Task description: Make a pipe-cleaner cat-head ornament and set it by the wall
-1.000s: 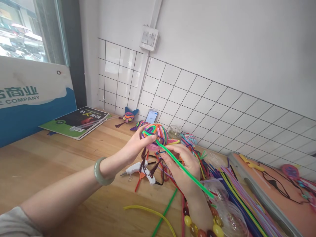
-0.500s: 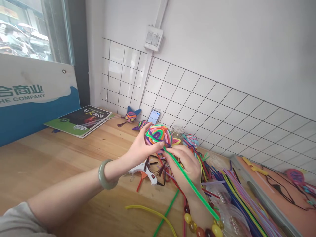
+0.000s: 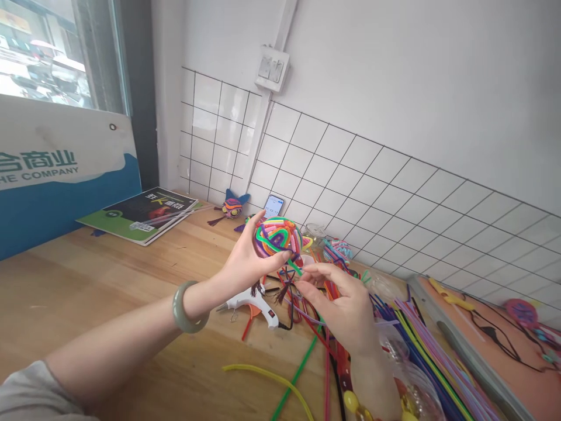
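While my left hand (image 3: 248, 257) is curled around the bright ball (image 3: 277, 237), my head view shows it held up above the table (image 3: 175, 374), near the glue gun (image 3: 266, 314); my right hand (image 3: 346, 299) has thumb and finger almost together at the green strip (image 3: 294, 267) by the ball; I cannot tell if they pinch it.

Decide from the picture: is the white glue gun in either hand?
No; the white glue gun lies on the wooden table, while the left hand holds the colourful craft piece.
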Action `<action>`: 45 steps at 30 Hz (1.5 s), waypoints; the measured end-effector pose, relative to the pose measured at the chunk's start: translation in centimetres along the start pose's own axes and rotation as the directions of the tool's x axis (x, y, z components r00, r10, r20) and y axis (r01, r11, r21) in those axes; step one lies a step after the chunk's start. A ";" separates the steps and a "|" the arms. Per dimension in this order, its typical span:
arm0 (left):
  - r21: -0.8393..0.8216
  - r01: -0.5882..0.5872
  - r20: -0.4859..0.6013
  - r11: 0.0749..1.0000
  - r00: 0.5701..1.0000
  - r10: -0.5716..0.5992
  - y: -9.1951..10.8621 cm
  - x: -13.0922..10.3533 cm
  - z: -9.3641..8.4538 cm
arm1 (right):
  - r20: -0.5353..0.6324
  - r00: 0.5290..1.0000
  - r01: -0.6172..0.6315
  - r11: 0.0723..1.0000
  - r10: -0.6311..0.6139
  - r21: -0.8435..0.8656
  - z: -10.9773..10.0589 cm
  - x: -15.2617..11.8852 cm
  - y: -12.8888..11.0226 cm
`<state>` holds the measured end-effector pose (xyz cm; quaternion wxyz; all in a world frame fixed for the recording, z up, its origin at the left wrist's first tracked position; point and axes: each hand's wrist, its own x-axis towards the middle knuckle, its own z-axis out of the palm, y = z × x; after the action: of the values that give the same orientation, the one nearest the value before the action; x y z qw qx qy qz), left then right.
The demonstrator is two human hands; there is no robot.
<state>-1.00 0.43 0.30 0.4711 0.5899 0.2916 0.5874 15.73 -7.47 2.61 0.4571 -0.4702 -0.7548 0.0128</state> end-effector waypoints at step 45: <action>0.049 0.174 0.171 0.983 0.969 -0.180 0.3 0.8 -0.5 | 0.046 0.994 0.110 0.978 -0.104 -0.176 0.0 0.3 1.4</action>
<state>-1.39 1.17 0.86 0.5356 0.6187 0.3104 0.4838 16.64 -6.53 2.17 0.3993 -0.4677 -0.7853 -0.0709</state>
